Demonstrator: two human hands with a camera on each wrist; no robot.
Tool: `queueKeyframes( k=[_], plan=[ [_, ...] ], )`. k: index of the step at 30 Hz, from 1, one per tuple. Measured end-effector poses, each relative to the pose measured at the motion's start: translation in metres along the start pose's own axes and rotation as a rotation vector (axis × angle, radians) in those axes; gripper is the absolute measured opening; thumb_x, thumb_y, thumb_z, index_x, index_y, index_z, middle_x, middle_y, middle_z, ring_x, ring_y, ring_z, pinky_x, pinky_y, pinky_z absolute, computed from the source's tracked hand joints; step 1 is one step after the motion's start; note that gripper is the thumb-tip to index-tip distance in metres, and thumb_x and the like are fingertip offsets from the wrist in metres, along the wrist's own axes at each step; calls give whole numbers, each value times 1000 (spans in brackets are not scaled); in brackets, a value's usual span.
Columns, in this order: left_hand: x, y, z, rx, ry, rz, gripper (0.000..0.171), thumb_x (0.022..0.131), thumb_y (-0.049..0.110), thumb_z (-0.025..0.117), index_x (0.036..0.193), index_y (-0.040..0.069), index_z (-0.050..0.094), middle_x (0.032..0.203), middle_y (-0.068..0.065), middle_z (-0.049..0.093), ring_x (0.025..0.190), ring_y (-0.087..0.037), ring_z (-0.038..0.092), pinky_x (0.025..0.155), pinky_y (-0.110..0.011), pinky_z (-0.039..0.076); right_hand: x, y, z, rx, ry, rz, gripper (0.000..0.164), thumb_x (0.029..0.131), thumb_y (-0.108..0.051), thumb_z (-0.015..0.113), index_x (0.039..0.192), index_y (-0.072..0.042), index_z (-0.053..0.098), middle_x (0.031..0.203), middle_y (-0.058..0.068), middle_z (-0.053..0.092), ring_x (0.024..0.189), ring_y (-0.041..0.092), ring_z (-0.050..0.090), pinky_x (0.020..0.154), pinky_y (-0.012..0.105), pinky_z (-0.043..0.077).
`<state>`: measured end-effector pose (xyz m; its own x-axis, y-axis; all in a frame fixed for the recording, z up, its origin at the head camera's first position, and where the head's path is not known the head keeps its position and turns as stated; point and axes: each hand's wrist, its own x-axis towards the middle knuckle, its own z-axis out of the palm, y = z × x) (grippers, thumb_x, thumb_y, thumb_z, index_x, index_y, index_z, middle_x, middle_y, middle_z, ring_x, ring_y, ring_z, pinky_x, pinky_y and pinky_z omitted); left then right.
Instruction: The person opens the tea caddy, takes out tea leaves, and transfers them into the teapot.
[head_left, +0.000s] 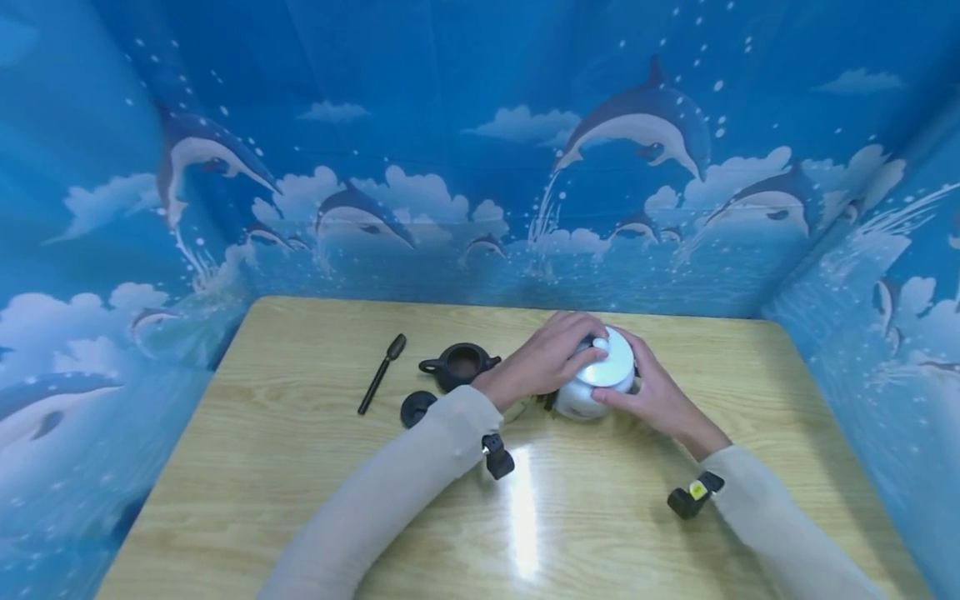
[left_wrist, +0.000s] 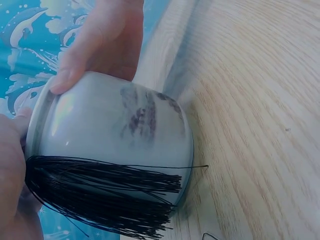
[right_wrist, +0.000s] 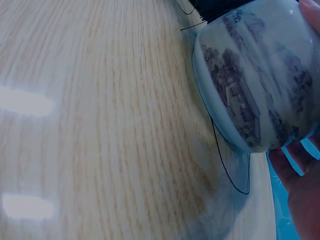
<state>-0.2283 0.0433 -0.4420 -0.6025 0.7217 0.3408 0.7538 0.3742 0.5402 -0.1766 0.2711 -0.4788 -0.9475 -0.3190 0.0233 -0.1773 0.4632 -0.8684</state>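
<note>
A white porcelain jar point(head_left: 579, 402) stands at the back of the wooden table, right of the middle. Its side carries a dark painted landscape, plain in the right wrist view. My right hand point(head_left: 647, 390) grips the jar from the right, thumb near the rim and fingers round the far side. With thumb and fingers, my left hand point(head_left: 553, 354) pinches the knob of the white lid point(head_left: 615, 364), which lies on top of the jar. From the rim hangs a black tassel point(left_wrist: 100, 192), spread against the jar's side; thin black threads point(right_wrist: 227, 172) stick out around the base.
Left of the jar sits a small black teapot point(head_left: 459, 367), its right side close to my left wrist. A round black lid point(head_left: 415, 408) lies in front of it, partly behind the sleeve. Further left is a black spoon point(head_left: 382, 375). Blue dolphin-print cloth point(head_left: 450, 150) borders the table.
</note>
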Motion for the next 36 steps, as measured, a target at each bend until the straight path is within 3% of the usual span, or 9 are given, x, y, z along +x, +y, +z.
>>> queueKeyframes(
  k=[10,23,36],
  plan=[
    [1,1,1,55,1,30,25,108,28,49,125,12,56,132,-2,57,130,-16,46,115,-25,29,1,0,-1,33,-19,11,92,92,-25,78,161,-29,17,162,8,24,142,32,32,110,63,29],
    [1,1,7,54,54,56,21,109,26,49,121,10,56,129,-3,56,128,-17,47,115,-25,29,2,1,-3,59,-34,31,91,93,-23,75,162,-24,14,164,11,20,146,36,26,114,66,23],
    [1,-3,11,34,83,70,19,108,24,51,119,10,57,131,-5,57,130,-18,47,117,-24,27,2,1,-1,64,-22,15,92,93,-22,75,162,-27,14,164,10,19,147,35,26,114,66,24]
  ],
)
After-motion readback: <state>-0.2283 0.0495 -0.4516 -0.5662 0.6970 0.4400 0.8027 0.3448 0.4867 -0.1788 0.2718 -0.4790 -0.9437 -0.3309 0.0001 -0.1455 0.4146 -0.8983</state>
